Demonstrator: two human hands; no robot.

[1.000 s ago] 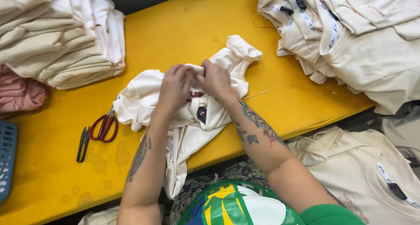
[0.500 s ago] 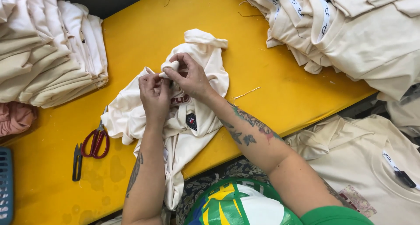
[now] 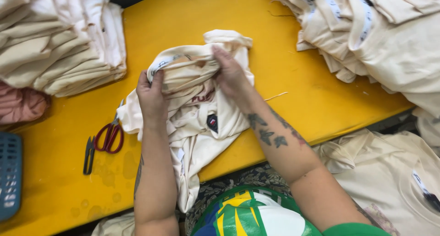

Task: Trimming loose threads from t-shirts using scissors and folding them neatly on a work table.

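Both hands work a cream shirt (image 3: 197, 121) bunched near the front of the yellow bench (image 3: 293, 66). The left hand (image 3: 152, 97) is closed on the collar's left end, thumb and fingers pinching the taped neck seam; the right hand (image 3: 231, 73) pinches the other end, so the neckband is stretched taut between them.

The likeliest slip, as I judge it, is the shirt sliding off: its lower part already hangs over the near edge of the bench, and a pull on the collar could drag the rest after it. Stretching the band hard could also distort the neck seam.

The red-handled scissors (image 3: 108, 137) lie just beside the shirt's left edge, with a small dark snip (image 3: 88, 155) next to them; loose cloth sweeping over could catch them or knock them off.

A folded stack (image 3: 59, 38) at left and a loose pile (image 3: 376, 29) at right stand near, so the shirt could get mixed in.
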